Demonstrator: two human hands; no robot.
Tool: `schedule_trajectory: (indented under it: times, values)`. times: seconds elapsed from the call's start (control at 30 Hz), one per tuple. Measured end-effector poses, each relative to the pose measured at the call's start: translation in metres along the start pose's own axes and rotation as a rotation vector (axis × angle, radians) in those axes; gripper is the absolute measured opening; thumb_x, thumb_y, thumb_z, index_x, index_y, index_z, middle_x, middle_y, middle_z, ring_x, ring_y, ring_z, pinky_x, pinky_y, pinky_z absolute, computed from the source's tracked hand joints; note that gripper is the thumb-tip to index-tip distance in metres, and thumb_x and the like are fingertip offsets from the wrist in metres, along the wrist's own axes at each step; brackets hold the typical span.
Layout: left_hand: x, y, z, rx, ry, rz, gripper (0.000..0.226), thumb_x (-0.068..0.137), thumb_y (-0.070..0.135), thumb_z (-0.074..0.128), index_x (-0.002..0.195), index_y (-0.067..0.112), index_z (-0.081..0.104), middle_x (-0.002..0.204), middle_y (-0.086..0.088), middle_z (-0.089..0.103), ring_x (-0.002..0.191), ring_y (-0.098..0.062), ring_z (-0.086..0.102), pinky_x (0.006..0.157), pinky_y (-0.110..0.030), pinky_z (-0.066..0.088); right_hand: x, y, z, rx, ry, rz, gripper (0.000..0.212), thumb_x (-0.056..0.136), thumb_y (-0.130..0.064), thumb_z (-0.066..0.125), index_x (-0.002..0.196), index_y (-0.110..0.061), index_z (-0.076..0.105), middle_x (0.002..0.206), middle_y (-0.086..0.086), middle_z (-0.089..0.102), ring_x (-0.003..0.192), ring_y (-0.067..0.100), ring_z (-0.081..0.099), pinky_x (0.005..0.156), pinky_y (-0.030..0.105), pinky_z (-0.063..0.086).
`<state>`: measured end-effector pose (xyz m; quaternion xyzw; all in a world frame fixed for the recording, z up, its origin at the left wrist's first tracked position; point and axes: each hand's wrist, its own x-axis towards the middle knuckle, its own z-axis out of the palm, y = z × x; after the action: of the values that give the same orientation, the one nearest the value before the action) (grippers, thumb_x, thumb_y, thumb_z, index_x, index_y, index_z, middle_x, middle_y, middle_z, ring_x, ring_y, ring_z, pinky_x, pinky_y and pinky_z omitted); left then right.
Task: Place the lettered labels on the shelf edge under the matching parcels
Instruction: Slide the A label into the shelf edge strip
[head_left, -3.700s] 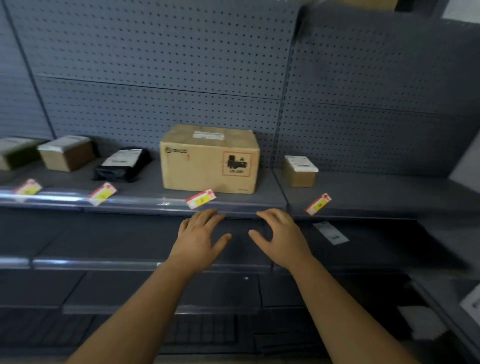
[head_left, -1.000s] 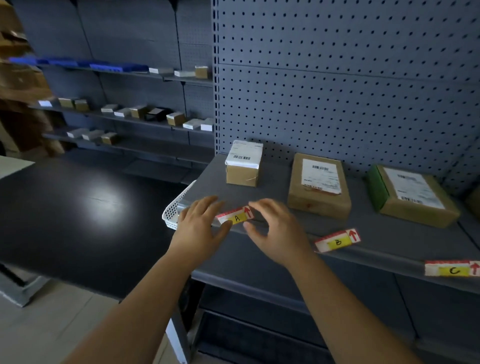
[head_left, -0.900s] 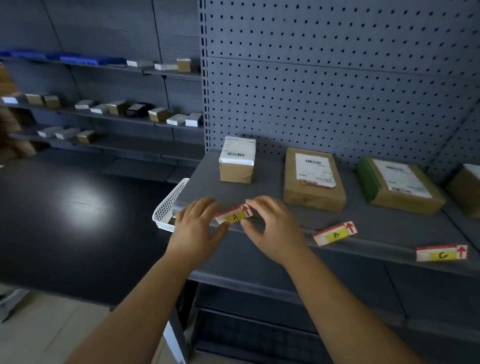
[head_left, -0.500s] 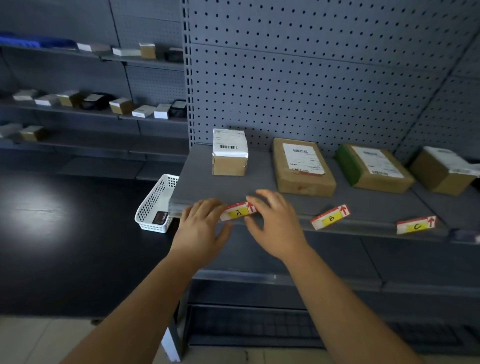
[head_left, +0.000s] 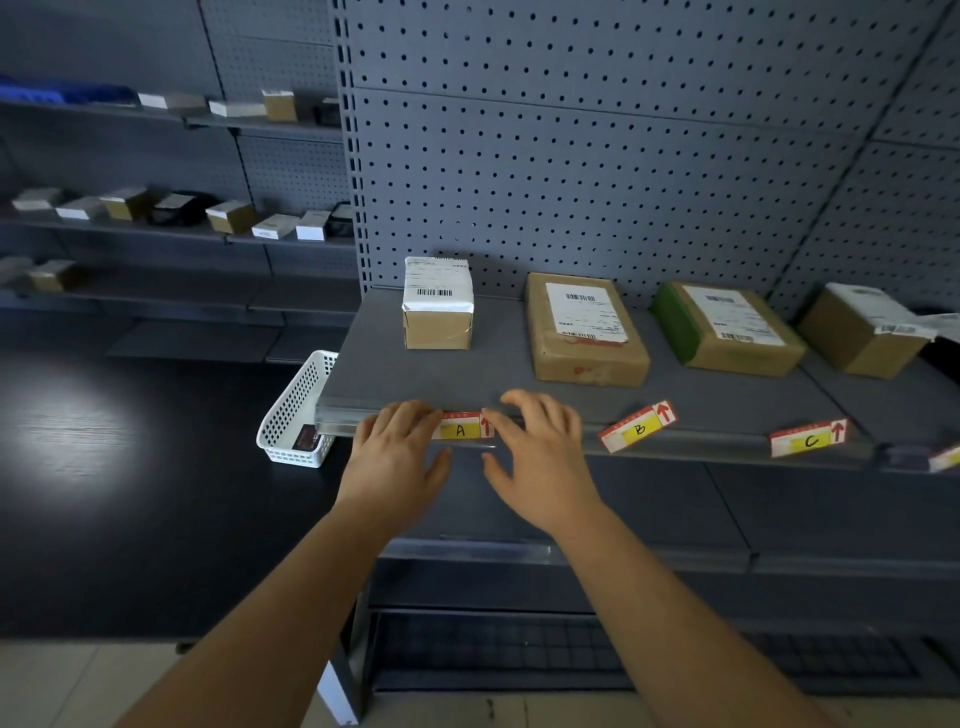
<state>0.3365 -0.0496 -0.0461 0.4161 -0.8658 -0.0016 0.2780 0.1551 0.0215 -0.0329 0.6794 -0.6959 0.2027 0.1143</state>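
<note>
The rectangular paper A label (head_left: 462, 428), red-bordered with a yellow patch and 1 red arrow, sits on the shelf's clear plastic edge strip (head_left: 340, 422) near its left corner, under the small cardboard parcel (head_left: 438, 306). The left hand (head_left: 397, 457) covers its left end with straight fingers. The right hand (head_left: 540, 460), fingers spread, rests just beside its right end.

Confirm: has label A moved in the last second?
Yes: label A has turned from tilted, right end raised, to lying level along the shelf edge.
</note>
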Motion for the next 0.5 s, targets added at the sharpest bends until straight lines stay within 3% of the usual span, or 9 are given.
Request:
schedule_trajectory:
  times: [0.27,0.5]
  values:
    - [0.001,0.005,0.003,0.013,0.015,0.005,0.041,0.082,0.040,0.052,0.114,0.015,0.060,0.114,-0.001,0.055,0.106,-0.023,0.052,0.094,-0.045,0.039,-0.007,-0.004,0.002,-0.004,0.008,0.067,0.041,0.080,-0.038,0.067,0.118,-0.026,0.061,0.122,-0.002,0.046,0.115,0.021,0.043,0.098,0.039,0.031]
    - [0.001,0.008,0.004,0.012,0.009,0.014,0.040,0.081,0.035,0.063,0.117,0.016,0.059,0.117,-0.001,0.055,0.110,-0.023,0.050,0.097,-0.045,0.037,-0.002,-0.012,-0.001,0.096,-0.077,0.079,0.049,0.085,-0.036,0.064,0.131,-0.022,0.052,0.126,-0.001,0.047,0.119,0.021,0.042,0.103,0.038,0.028]
